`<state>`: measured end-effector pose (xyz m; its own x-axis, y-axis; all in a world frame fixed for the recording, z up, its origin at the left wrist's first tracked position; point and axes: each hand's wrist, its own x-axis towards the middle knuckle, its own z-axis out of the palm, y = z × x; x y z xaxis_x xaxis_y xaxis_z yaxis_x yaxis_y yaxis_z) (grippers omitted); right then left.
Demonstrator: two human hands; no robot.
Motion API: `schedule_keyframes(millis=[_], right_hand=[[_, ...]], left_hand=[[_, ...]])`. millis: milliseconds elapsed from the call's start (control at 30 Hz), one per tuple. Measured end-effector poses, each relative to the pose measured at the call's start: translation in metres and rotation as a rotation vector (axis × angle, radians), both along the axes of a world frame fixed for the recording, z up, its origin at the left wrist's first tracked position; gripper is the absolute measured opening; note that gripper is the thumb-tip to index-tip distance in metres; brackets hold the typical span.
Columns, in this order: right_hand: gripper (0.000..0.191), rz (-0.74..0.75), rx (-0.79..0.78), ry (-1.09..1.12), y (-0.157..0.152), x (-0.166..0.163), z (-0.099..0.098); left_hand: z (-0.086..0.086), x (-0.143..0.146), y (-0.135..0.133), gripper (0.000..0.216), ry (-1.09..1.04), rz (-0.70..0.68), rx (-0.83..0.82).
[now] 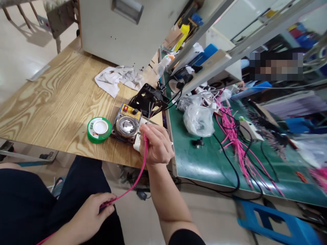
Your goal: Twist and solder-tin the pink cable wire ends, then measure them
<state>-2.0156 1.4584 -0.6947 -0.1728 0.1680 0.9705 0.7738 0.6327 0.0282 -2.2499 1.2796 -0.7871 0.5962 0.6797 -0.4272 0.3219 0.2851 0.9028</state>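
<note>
A pink cable (138,178) runs between my two hands. My right hand (158,144) pinches it near its end, where several thin bare-ended wires (150,110) stick up past the fingers. Lower left, over my lap, my left hand (93,212) is closed round the same cable, and more of it trails past the wrist. Just left of my right hand stands a solder pot (127,126) with shiny metal in its round well and a lit red switch. A white item (137,141) beside the pot is partly hidden by my right hand.
A green spool (99,130) lies on the wooden table (63,112), with a white cloth (119,79) and a black fan (149,98) behind. On the green bench (189,163) are a plastic bag (199,120) and a bundle of pink cables (236,146). Another person is at far right.
</note>
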Motion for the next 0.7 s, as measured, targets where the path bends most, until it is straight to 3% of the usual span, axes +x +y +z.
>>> schedule_keyframes(millis=[133,367,500,633,700], right_hand=[[0.034,0.034,-0.032,0.027,0.002,0.002,-0.009],[0.017,0.039,-0.191,0.090,0.007,0.014,-0.028],[0.035,-0.101,-0.373,0.095,0.009,0.017,-0.030],[0.018,0.016,-0.165,0.016,0.008,0.014,-0.022],[0.020,0.059,-0.081,0.005,0.008,0.014,-0.020]], left_hand=[[-0.011,-0.011,0.012,0.030,0.063,0.029,0.102],[-0.048,-0.042,0.066,0.034,0.247,0.078,0.589],[-0.078,-0.045,0.100,0.031,0.294,0.011,0.684],[-0.098,-0.043,0.118,0.029,0.331,0.054,0.675],[-0.102,-0.043,0.120,0.029,0.335,0.068,0.671]])
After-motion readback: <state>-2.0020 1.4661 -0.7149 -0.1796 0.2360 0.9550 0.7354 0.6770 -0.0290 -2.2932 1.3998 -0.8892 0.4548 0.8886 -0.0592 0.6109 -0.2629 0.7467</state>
